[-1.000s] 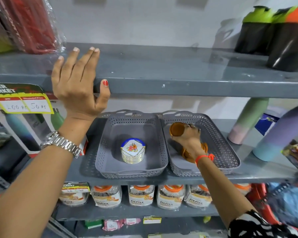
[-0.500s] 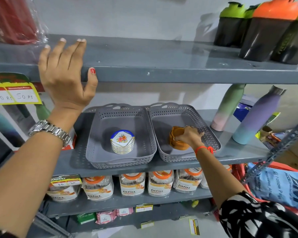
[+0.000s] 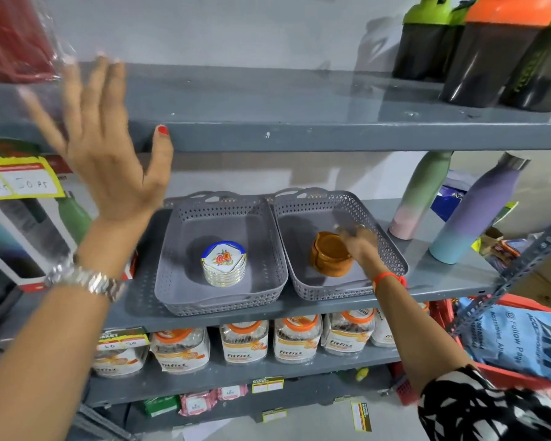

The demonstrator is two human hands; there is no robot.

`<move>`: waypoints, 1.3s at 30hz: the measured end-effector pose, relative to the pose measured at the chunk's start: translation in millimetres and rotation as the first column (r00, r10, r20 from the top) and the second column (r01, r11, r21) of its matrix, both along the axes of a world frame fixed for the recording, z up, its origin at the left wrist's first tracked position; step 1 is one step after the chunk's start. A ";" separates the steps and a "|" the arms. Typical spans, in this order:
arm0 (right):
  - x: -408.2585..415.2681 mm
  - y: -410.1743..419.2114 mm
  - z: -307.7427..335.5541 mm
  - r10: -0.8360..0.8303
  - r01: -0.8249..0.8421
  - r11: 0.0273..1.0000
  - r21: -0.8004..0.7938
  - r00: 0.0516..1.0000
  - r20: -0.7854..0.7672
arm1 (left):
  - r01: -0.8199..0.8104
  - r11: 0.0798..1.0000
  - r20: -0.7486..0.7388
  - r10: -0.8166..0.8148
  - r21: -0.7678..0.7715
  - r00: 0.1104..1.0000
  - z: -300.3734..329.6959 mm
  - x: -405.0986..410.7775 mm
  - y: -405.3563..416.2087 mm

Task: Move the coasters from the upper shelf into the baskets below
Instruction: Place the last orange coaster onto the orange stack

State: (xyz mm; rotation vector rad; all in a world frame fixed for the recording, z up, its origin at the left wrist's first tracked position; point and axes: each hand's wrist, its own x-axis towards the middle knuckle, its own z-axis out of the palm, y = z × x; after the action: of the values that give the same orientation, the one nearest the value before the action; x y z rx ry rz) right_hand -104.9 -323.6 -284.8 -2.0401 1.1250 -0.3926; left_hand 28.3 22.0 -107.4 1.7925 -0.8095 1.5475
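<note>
Right hand (image 3: 357,241) sits blurred against the brown coaster stack (image 3: 330,257) in the right basket (image 3: 392,249); can't tell if that grip's let go. Left hand (image 3: 109,154) open by the upper shelf (image 3: 299,135). I'd release gently, keep the stack square.

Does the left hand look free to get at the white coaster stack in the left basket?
Probably yes: the left hand is raised, open and empty, and the white stack sits uncovered in the open-topped left basket.
</note>
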 end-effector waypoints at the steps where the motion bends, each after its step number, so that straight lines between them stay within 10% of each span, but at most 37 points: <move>1: -3.7 -2.2 2.9 -0.048 0.039 0.996 0.077 0.992 0.119 | 0.049 0.993 0.008 -0.048 -0.108 0.999 -10.0 -10.4 -5.9; 5: -19.1 -9.9 12.8 -0.097 0.030 0.954 0.299 0.972 0.214 | 0.363 0.816 -0.192 -0.485 -0.449 0.853 -83.8 -79.3 -81.9; 8: -22.4 -4.1 10.7 -0.025 -0.070 0.917 0.392 0.972 0.232 | 0.370 0.728 -0.744 -0.656 -0.578 0.128 -125.8 -99.2 -149.0; 10: -17.1 -4.4 6.6 -0.053 -0.033 0.902 0.430 0.981 0.187 | 0.158 0.706 -0.696 -0.588 -0.690 -0.413 -134.3 -95.4 -182.5; 13: -8.6 -4.9 2.9 -0.124 0.068 0.883 0.464 0.988 0.090 | -0.127 0.660 -0.437 -0.616 -0.740 -0.656 -141.9 -82.7 -215.8; 29: -3.7 1.0 -15.4 -0.148 0.125 0.972 0.200 0.984 0.103 | 0.010 0.795 -0.571 -0.427 -0.607 -0.702 -160.8 -69.2 -258.5; 34: 5.9 39.1 9.3 -0.141 0.164 0.986 -0.032 0.920 0.366 | 0.351 0.842 -0.907 -0.337 -0.411 -0.252 -135.8 -51.8 -240.1; 37: 17.8 77.8 14.7 -0.061 0.076 0.997 -0.016 0.893 0.446 | 0.247 0.899 -0.921 -0.384 -0.360 0.056 -138.7 -18.0 -200.8; 39: 27.8 104.5 14.4 0.024 -0.058 0.997 0.054 0.871 0.490 | 0.116 0.914 -0.910 -0.402 -0.390 0.105 -151.2 3.3 -168.5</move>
State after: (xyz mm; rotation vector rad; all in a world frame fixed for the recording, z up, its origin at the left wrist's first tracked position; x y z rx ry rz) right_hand -77.1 -219.1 -270.4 -1.7591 0.7664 -0.7896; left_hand 31.7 -146.5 -258.5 1.8254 -0.1796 -0.0663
